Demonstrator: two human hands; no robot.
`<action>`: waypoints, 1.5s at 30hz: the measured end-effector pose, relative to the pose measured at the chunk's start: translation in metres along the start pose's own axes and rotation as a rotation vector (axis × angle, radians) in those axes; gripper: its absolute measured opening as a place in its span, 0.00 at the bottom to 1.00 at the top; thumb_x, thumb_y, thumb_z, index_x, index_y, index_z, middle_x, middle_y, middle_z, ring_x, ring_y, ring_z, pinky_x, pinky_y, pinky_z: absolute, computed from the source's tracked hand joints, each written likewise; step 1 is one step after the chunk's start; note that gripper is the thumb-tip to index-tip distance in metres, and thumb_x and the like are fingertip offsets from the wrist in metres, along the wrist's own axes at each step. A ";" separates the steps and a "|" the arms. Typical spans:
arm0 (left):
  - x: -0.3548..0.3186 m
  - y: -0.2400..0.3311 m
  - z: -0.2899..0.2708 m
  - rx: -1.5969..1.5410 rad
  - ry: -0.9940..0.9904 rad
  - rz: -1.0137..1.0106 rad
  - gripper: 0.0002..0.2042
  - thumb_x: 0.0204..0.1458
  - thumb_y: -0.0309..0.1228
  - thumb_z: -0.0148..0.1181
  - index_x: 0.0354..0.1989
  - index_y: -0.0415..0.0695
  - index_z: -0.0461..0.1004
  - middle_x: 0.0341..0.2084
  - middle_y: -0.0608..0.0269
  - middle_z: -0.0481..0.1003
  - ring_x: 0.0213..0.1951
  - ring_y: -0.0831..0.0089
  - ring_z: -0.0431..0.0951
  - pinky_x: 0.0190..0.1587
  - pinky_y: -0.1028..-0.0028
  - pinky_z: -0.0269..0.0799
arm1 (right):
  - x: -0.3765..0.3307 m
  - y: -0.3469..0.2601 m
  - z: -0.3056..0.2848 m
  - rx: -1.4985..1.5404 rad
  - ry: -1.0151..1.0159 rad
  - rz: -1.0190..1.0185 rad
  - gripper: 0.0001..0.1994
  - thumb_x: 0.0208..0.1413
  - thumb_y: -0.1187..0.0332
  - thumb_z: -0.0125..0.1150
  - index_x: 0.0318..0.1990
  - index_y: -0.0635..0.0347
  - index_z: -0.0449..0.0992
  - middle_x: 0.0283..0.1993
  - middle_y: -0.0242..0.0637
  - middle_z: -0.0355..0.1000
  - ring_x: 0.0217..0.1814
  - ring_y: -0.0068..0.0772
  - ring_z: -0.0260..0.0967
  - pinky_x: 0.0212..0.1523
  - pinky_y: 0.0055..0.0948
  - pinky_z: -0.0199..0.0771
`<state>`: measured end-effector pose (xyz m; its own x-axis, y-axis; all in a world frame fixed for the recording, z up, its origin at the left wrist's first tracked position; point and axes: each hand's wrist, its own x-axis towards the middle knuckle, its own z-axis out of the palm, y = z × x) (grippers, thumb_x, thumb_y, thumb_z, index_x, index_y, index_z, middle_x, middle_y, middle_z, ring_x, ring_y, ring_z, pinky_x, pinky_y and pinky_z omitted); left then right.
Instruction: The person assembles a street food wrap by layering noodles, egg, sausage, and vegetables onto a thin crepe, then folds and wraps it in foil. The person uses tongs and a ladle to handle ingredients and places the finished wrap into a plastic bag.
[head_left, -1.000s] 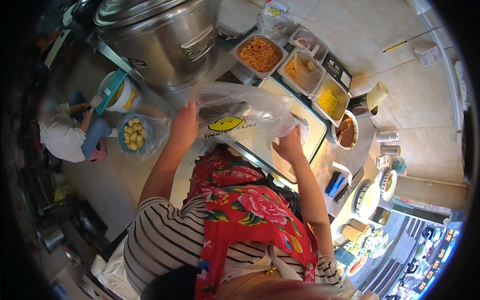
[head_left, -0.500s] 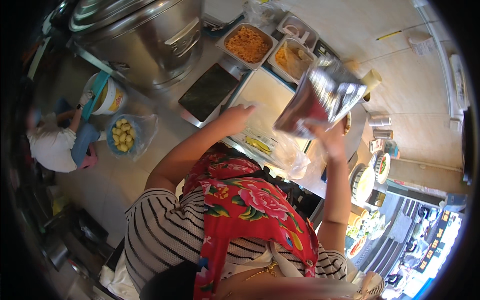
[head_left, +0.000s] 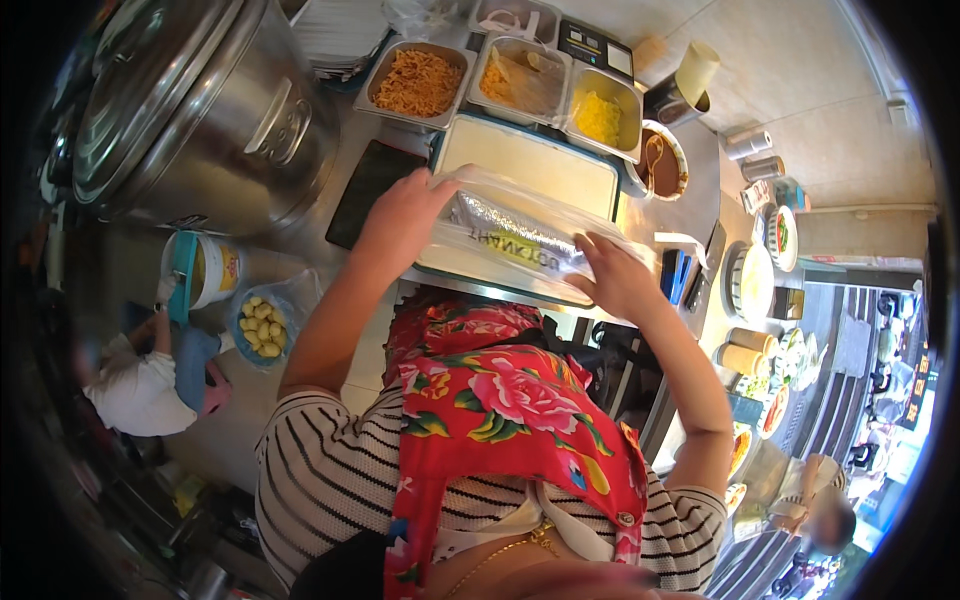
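Observation:
A clear plastic bag with printed lettering [head_left: 462, 238] lies stretched level over the cutting board, and a silver foil pouch [head_left: 490, 215] shows inside it. My left hand [head_left: 408, 210] pinches the bag's left end. At the other end, my right hand [head_left: 618, 275] has its fingers closed on the bag near the foil's right end; whether they also press the foil is hard to tell. Underneath is the pale cutting board [head_left: 540, 158] with a blue-green rim. A dark flat slab [head_left: 368, 195] sits just left of my left hand.
Metal trays of shredded orange food [head_left: 415, 85] and yellow bits [head_left: 598, 118] line the board's far side. A brown sauce bowl [head_left: 668, 165] stands right, a large steel pot [head_left: 220, 130] left. Below are a person [head_left: 150, 390], a bucket [head_left: 215, 270] and pale potatoes [head_left: 262, 325].
The foil pouch, raised in my right hand before, is now down inside the plastic bag. Both hands now hold the bag over the board. The view has shifted.

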<state>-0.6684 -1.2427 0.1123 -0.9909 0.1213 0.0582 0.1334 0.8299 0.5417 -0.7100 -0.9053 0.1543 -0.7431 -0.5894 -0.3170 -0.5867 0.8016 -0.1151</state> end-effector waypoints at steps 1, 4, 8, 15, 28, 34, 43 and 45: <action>-0.004 0.008 -0.016 -0.019 -0.001 0.008 0.17 0.58 0.22 0.49 0.55 0.47 0.73 0.39 0.52 0.74 0.43 0.54 0.76 0.45 0.63 0.73 | -0.019 0.003 -0.016 -0.064 -0.005 -0.068 0.31 0.62 0.43 0.51 0.61 0.60 0.70 0.59 0.50 0.70 0.62 0.54 0.68 0.58 0.44 0.71; -0.008 0.022 -0.063 -0.098 0.034 0.017 0.17 0.56 0.20 0.50 0.53 0.47 0.75 0.31 0.55 0.76 0.34 0.57 0.78 0.39 0.65 0.74 | -0.059 0.008 -0.069 -0.309 0.091 -0.331 0.23 0.59 0.47 0.56 0.48 0.60 0.77 0.44 0.41 0.75 0.62 0.46 0.68 0.65 0.46 0.64; 0.004 0.027 -0.092 -0.726 0.063 0.061 0.12 0.54 0.16 0.50 0.42 0.41 0.77 0.32 0.59 0.76 0.36 0.69 0.78 0.40 0.71 0.75 | -0.057 0.005 -0.119 -0.520 0.304 -0.455 0.14 0.52 0.59 0.64 0.41 0.58 0.78 0.41 0.37 0.73 0.56 0.40 0.70 0.57 0.41 0.69; 0.039 0.078 -0.082 -1.357 -0.112 0.210 0.17 0.59 0.17 0.47 0.55 0.41 0.71 0.55 0.54 0.74 0.49 0.70 0.78 0.43 0.77 0.80 | -0.009 -0.023 -0.122 -0.030 0.915 -0.046 0.17 0.44 0.67 0.76 0.41 0.58 0.77 0.32 0.33 0.74 0.32 0.32 0.71 0.32 0.30 0.70; 0.056 0.129 -0.033 -0.756 -0.070 0.433 0.45 0.43 0.21 0.69 0.71 0.42 0.51 0.60 0.47 0.70 0.62 0.52 0.69 0.63 0.63 0.65 | 0.015 -0.044 -0.126 0.604 0.634 0.281 0.13 0.55 0.66 0.67 0.37 0.64 0.69 0.25 0.43 0.71 0.25 0.36 0.71 0.28 0.33 0.69; 0.091 0.094 -0.076 -0.719 -0.167 0.326 0.48 0.41 0.17 0.66 0.73 0.45 0.49 0.65 0.46 0.64 0.67 0.55 0.65 0.66 0.67 0.61 | 0.071 -0.070 -0.128 1.135 0.569 -0.029 0.09 0.60 0.73 0.55 0.46 0.61 0.67 0.30 0.41 0.77 0.30 0.32 0.74 0.35 0.31 0.74; 0.099 0.090 -0.056 -0.601 -0.151 0.159 0.25 0.50 0.28 0.68 0.58 0.42 0.70 0.36 0.55 0.78 0.36 0.69 0.79 0.38 0.73 0.73 | 0.064 0.015 -0.098 1.208 0.606 0.241 0.20 0.46 0.78 0.65 0.46 0.57 0.65 0.23 0.28 0.65 0.26 0.18 0.60 0.28 0.22 0.63; 0.086 0.064 -0.050 -0.505 -0.313 0.009 0.09 0.55 0.30 0.64 0.40 0.40 0.79 0.21 0.66 0.73 0.23 0.78 0.70 0.28 0.75 0.67 | 0.082 0.049 -0.061 1.177 0.635 0.456 0.18 0.44 0.77 0.66 0.43 0.58 0.68 0.24 0.30 0.69 0.26 0.21 0.65 0.29 0.23 0.66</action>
<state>-0.7460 -1.2067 0.1938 -0.9272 0.3460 -0.1435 0.0413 0.4753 0.8789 -0.8195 -0.9204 0.1796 -0.9934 0.0493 -0.1035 0.1143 0.3588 -0.9264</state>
